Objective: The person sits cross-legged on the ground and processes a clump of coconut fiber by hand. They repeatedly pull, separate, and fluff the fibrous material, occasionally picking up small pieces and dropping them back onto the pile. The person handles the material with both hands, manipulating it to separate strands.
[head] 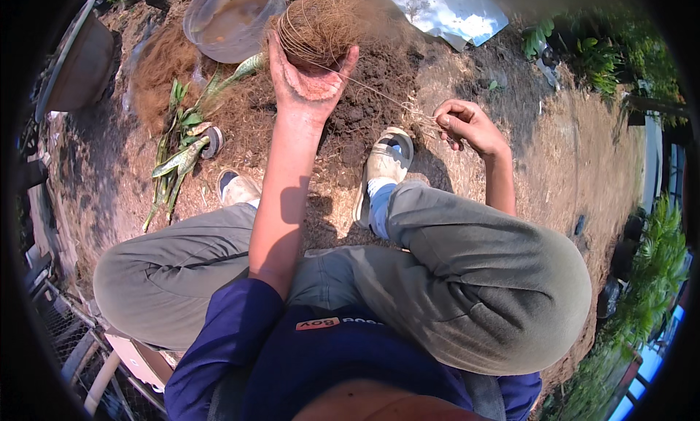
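A round ball of brown coir fibre (322, 24), wound with thin string, rests in my left hand (309, 76), whose palm is turned up and dirty with soil. From the ball a taut strand of string (377, 92) runs down to the right. My right hand (471, 127) pinches that string between thumb and fingers, with a loose tangle (418, 115) of it hanging at the fingertips. Dark loose soil (355, 101) lies on the ground beneath the ball. The top of the ball is blurred.
Variegated snake plant leaves (178, 167) and a grey ring-shaped thing (213, 142) lie at left. Behind them are loose coir (161, 74), a clear plastic tub (232, 19) of brownish water and a large basin (76, 65). A silvery sheet (451, 11) lies at the top.
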`<state>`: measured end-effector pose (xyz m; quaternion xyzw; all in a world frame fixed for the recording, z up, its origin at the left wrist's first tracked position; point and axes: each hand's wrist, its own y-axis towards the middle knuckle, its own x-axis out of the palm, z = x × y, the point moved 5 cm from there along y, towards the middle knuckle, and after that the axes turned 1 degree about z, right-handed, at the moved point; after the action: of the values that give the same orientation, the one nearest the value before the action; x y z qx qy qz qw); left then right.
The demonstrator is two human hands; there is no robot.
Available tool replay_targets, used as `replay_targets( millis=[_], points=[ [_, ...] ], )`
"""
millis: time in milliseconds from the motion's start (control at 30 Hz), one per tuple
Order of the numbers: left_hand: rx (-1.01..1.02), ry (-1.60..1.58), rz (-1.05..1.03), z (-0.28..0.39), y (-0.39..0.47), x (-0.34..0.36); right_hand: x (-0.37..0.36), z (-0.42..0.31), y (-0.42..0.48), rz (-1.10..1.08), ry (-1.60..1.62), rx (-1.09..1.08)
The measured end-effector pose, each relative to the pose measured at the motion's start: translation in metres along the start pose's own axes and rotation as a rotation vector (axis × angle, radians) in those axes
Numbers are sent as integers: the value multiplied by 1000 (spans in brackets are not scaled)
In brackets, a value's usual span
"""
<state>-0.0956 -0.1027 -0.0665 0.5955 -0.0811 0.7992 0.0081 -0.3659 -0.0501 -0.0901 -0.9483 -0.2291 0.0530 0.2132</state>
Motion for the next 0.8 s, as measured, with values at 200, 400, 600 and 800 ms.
replay_targets(
  millis=[200, 400, 600, 800],
  points=[
    [-98, -95, -139, 14, 4, -9, -20, 5, -16, 350, 156, -152],
    [-66, -30, -58, 10, 3, -18, -37, 28, -18, 524, 631, -296],
    [-73, 48, 8, 8, 4, -27, -49, 40, -32, 430, 1406, -560],
    [-52, 87, 36, 2, 5, -25, -72, 50, -51, 82, 1302, -731]
  ],
)
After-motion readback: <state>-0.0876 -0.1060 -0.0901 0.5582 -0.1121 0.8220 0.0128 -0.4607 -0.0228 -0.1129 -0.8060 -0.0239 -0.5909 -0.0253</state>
